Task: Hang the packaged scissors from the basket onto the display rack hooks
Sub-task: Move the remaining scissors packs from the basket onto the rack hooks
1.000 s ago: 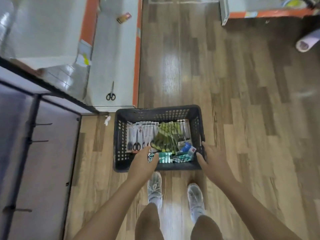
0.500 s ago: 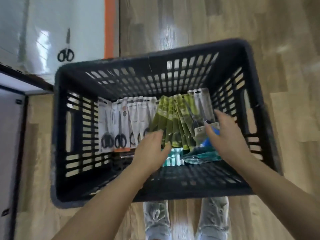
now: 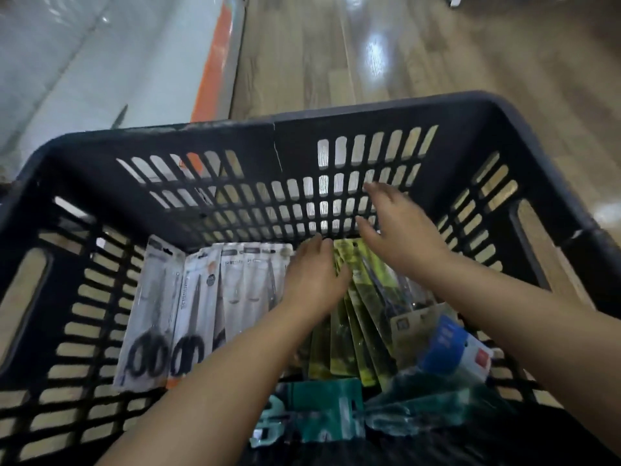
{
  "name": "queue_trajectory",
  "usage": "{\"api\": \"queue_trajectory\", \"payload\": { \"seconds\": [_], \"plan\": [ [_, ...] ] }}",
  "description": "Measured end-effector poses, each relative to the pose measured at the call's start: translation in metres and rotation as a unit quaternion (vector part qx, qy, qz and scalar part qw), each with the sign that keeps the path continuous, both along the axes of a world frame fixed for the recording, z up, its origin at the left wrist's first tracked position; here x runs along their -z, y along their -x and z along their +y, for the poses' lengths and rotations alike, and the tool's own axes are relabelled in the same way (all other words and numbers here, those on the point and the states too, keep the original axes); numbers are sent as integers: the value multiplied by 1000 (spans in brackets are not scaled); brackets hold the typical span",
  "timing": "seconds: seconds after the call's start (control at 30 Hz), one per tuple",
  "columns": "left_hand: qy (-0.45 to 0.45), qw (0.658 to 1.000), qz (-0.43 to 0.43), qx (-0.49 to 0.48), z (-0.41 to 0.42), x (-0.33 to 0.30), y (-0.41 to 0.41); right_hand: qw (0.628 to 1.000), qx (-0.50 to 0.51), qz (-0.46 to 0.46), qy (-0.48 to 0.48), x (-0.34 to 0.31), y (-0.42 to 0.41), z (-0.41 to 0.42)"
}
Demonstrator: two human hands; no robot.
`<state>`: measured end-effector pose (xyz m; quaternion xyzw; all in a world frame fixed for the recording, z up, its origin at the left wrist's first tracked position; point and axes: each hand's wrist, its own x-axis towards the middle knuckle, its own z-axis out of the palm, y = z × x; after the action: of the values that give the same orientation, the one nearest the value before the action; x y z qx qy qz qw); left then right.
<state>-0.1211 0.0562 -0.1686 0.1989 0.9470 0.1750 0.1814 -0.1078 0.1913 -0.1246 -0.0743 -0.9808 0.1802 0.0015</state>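
Flat packaged scissors, white-carded (image 3: 188, 307) and green-carded (image 3: 366, 314), lie fanned inside the black slotted plastic basket (image 3: 379, 112). The left hand (image 3: 312, 280) presses the green packs, grip released; the right hand (image 3: 400, 237) hovers above them, fingers spread, on wooden floor (image 3: 437, 55).

Scissor packs (image 3: 188, 307) fanned in basket (image 3: 275, 129); both hands above packs, left hand (image 3: 312, 280) beside right hand (image 3: 400, 237).
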Motion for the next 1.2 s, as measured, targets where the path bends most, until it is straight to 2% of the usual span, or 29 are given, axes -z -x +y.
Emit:
{"api": "queue_trajectory", "payload": {
  "seconds": [0.13, 0.4, 0.6, 0.8, 1.0, 1.2],
  "plan": [
    [-12, 1000, 13, -8, 3, 15, 2, 999, -10, -41, -19, 23, -2, -2],
    [1, 997, -72, -30, -6, 38, -21, 984, 43, -165, 57, 58, -14, -9],
    [-10, 997, -62, -55, -1, 53, -18, 944, 140, -260, 149, 84, -13, 3],
    [-19, 996, -69, -60, -2, 54, -16, 926, 187, -286, 161, 87, -9, 14],
    [-18, 995, -92, -37, -7, 44, -13, 914, 192, -306, 186, 87, -10, 25],
    [-32, 991, -107, -77, -5, 42, -12, 904, 188, -330, 195, 80, -10, 24]
  ]
}}
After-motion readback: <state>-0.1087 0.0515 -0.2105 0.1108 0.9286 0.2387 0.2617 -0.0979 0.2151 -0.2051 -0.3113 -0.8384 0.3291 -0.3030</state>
